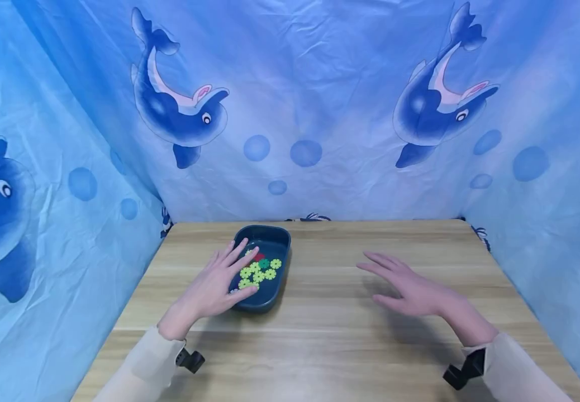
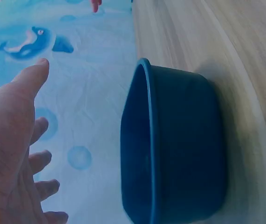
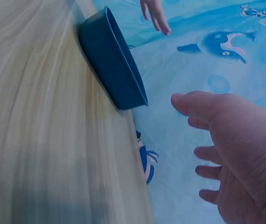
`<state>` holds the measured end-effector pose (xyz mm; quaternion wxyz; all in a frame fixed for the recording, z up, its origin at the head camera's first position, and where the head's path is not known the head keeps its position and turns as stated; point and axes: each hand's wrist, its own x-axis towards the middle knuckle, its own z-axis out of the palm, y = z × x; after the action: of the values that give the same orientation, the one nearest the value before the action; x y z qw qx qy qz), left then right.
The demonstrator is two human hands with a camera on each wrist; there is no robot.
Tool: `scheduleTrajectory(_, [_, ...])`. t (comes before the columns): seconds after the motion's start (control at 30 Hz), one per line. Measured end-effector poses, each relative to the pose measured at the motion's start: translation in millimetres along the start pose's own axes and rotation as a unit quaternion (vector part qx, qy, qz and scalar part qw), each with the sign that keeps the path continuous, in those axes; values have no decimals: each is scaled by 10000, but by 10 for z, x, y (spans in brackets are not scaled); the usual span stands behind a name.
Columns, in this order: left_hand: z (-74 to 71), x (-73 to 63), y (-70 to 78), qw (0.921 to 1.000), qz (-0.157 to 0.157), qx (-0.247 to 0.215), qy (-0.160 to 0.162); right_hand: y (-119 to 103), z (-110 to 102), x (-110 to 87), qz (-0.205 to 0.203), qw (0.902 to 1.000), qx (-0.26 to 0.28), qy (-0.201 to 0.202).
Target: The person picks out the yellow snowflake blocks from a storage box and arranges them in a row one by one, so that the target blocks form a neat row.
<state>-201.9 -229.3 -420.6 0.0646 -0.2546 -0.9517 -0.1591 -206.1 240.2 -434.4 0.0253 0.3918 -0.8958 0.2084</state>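
A dark blue-green plastic tub [image 1: 270, 296] stands on the table, left of the middle. Inside it lie several yellow-green flower-shaped discs [image 1: 258, 276], a green one [image 1: 264, 263] and a red piece [image 1: 259, 257] partly behind a finger. My left hand [image 1: 214, 285] hovers over the tub's left side with fingers spread, holding nothing. In the left wrist view that hand is apart from the tub [image 2: 188, 144]. Over the right half of the table, my right hand [image 1: 410, 287] floats with fingers extended and nothing in it. The right wrist view shows its palm [image 3: 249, 149] well away from the tub [image 3: 114, 60].
The wooden table [image 1: 330, 335] reaches back to a blue curtain [image 1: 320, 111] printed with dolphins, which also hangs at both sides. Dark wrist cameras are strapped on the left wrist [image 1: 189, 360] and the right wrist [image 1: 465, 369].
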Motion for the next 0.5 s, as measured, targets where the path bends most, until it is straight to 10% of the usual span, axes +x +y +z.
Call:
scheduleTrajectory(0.17, [83, -101, -164, 9923, -647, -1042, 182, -63, 1, 316, -344, 9993, 123, -111])
scheduleTrajectory(0.5, [322, -104, -597, 9479, -1667, -2577, 856, -275, 33, 1069, -512, 9965, 492, -444])
